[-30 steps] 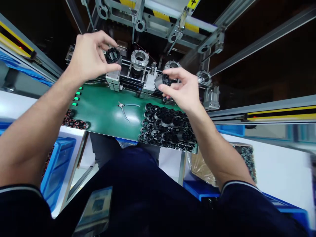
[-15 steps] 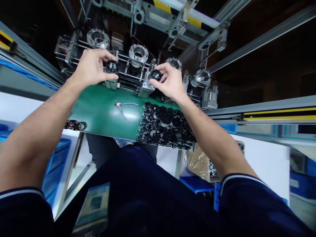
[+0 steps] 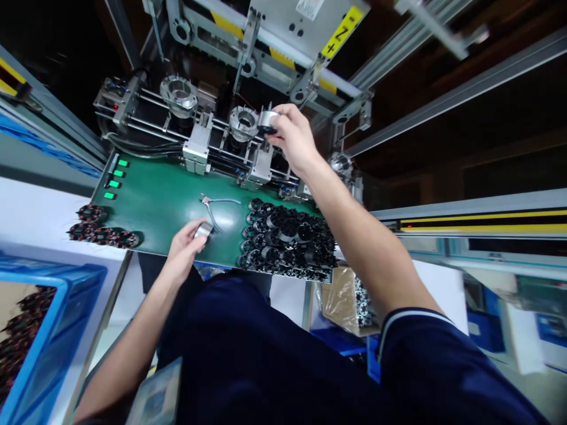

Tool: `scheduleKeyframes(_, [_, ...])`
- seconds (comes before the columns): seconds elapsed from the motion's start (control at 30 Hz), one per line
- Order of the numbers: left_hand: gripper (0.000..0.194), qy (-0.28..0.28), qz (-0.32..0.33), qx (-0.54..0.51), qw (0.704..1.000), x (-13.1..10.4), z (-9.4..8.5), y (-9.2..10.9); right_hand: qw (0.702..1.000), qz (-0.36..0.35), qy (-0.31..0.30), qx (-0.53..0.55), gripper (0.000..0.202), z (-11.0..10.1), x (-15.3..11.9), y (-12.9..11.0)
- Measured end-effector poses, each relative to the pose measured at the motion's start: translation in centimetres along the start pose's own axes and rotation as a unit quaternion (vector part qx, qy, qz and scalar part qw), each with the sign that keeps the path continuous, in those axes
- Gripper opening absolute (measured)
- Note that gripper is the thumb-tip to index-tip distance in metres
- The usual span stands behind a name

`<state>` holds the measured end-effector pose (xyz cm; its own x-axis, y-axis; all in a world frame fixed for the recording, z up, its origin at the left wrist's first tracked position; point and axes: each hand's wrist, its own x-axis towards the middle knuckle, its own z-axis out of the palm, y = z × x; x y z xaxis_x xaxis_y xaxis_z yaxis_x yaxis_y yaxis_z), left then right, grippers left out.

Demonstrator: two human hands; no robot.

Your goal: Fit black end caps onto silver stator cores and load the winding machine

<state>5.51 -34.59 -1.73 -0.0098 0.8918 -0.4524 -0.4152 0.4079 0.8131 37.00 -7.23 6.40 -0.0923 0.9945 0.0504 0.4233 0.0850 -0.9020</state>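
My left hand (image 3: 186, 243) is closed on a small silver ring-shaped motor part (image 3: 204, 230), low over the green mat (image 3: 159, 206) near its front edge. Close beyond it lie the wire cutters (image 3: 207, 203) with pale blue handles, spread apart. Up at the machine, my right hand (image 3: 290, 133) pinches another silver and black ring-shaped motor part (image 3: 267, 120). That part is held tilted just right of a round metal fixture (image 3: 243, 123); whether they touch I cannot tell. A second round fixture (image 3: 179, 94) stands farther left with nothing visible seated in it.
Rows of black and silver ring parts (image 3: 287, 236) fill the mat's right side. Copper-wound parts (image 3: 106, 230) lie at its left corner, beside green buttons (image 3: 114, 184). A blue bin (image 3: 66, 295) stands lower left, a cardboard box (image 3: 341, 301) lower right. Metal frame bars overhang the machine.
My left hand has come down from the machine to the mat's front with its part. My right hand has lifted slightly and its part is turned. The view has shifted, showing more at left.
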Motion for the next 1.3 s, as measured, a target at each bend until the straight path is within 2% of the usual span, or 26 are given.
scheduleKeyframes(0.07, [0.072,0.012,-0.04,-0.002,0.999,-3.3,-1.4,-2.1,0.999,-0.023,0.015,-0.045,0.07,0.7,2.7,-0.9])
scheduleKeyframes(0.13, [0.072,0.019,-0.078,0.001,0.997,-6.1,-2.8,-3.5,0.987,-0.072,0.021,-0.141,0.07,1.3,5.0,-1.6])
scheduleKeyframes(0.23, [0.074,0.029,-0.121,0.006,0.992,-9.1,-4.7,-4.6,0.937,-0.129,-0.016,-0.323,0.054,2.2,7.0,-2.3])
scheduleKeyframes(0.3, [0.075,0.041,-0.136,0.009,0.99,-10.1,-5.6,-4.5,0.904,-0.124,-0.054,-0.406,0.051,2.4,7.6,-2.5])
scheduleKeyframes(0.4, [0.081,0.071,-0.136,0.009,0.988,-10.1,-6.3,-3.6,0.884,-0.102,-0.098,-0.446,0.06,2.2,8.3,-2.7])
scheduleKeyframes(0.5, [0.083,0.085,-0.107,0.003,0.991,-9.0,-6.1,-1.8,0.873,-0.114,-0.136,-0.453,0.062,1.6,9.6,-3.3])
scheduleKeyframes(0.63, [0.079,0.084,-0.027,-0.03,0.996,-7.8,-4.7,0.6,0.864,-0.117,-0.176,-0.457,0.06,1.4,11.3,-4.0])
scheduleKeyframes(0.7, [0.075,0.091,0.012,-0.068,0.993,-7.8,-3.7,1.7,0.859,-0.111,-0.185,-0.464,0.062,1.7,10.9,-4.0])
scheduleKeyframes(0.77, [0.071,0.097,0.036,-0.113,0.988,-8.1,-2.8,2.6,0.848,-0.11,-0.18,-0.485,0.068,2.4,9.3,-3.8])
scheduleKeyframes(0.83, [0.07,0.09,0.042,-0.153,0.983,-8.7,-2.1,3.5,0.841,-0.117,-0.158,-0.503,0.081,3.3,6.4,-3.9])
scheduleKeyframes(0.87, [0.07,0.08,0.04,-0.166,0.982,-8.9,-1.8,3.9,0.845,-0.126,-0.146,-0.499,0.087,3.8,4.5,-4.3])
scheduleKeyframes(0.93, [0.071,0.055,0.027,-0.18,0.982,-9.3,-1.2,4.8,0.874,-0.156,-0.126,-0.442,0.089,4.9,0.2,-5.8])
scheduleKeyframes(0.97, [0.071,0.044,0.017,-0.184,0.982,-9.4,-0.9,5.2,0.897,-0.176,-0.136,-0.381,0.084,5.4,-2.1,-7.0])
scheduleKeyframes(1.03, [0.072,0.026,0.002,-0.194,0.981,-9.5,-0.1,6.0,0.935,-0.185,-0.21,-0.216,0.078,6.5,-7.1,-10.0])
scheduleKeyframes(1.1, [0.071,0.013,0.008,-0.21,0.978,-9.3,1.0,6.6,0.928,-0.17,-0.314,-0.111,0.077,7.6,-11.8,-13.4])
scheduleKeyframes(1.13, [0.07,0.006,0.019,-0.218,0.976,-9.1,1.5,6.8,0.919,-0.175,-0.339,-0.1,0.077,8.1,-13.8,-15.0])
scheduleKeyframes(1.2, [0.065,-0.014,0.041,-0.225,0.973,-8.3,2.4,6.9,0.913,-0.192,-0.341,-0.115,0.064,8.8,-16.5,-17.2])
scheduleKeyframes(1.3, [0.065,-0.05,0.092,-0.175,0.979,-5.4,2.7,5.5,0.913,-0.199,-0.312,-0.17,0.049,8.7,-16.9,-18.4])
